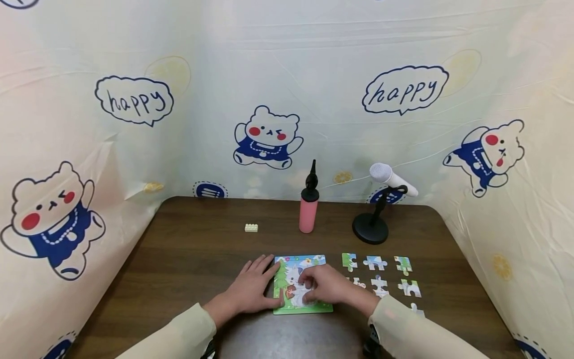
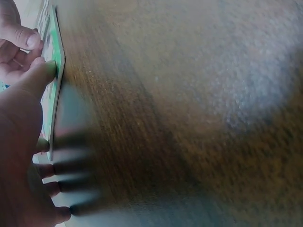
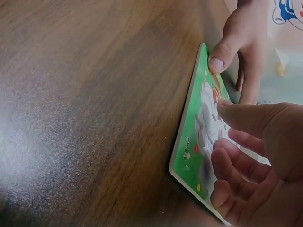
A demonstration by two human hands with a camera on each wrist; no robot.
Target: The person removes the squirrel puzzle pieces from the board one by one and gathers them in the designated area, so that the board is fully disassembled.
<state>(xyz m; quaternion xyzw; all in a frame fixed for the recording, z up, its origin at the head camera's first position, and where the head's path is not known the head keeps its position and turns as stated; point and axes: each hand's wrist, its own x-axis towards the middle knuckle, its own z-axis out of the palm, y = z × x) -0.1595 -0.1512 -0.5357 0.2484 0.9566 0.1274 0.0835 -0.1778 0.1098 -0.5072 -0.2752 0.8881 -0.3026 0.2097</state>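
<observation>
A jigsaw puzzle board point(image 1: 309, 309) with a green border and a white cartoon animal lies flat on the table in front of me. My left hand point(image 1: 253, 286) is spread along its left side, with the thumb pressing on the lower left edge and the other fingers extended past the board onto the table. Over the right half of the picture, my right hand point(image 1: 327, 285) has bent fingers and a lowered thumb, the tips close to the surface. In the right wrist view those fingers point(image 3: 234, 172) curl inward; I cannot tell whether they pinch a piece.
Loose jigsaw pieces point(image 1: 379, 283) lie in rough rows right of the board, partly behind my right forearm. Farther back stand a pink hand pump point(image 1: 307, 215) and a white microphone point(image 1: 394, 180) on a black stand point(image 1: 370, 228). A pale toy brick point(image 1: 251, 228) sits left of the pump.
</observation>
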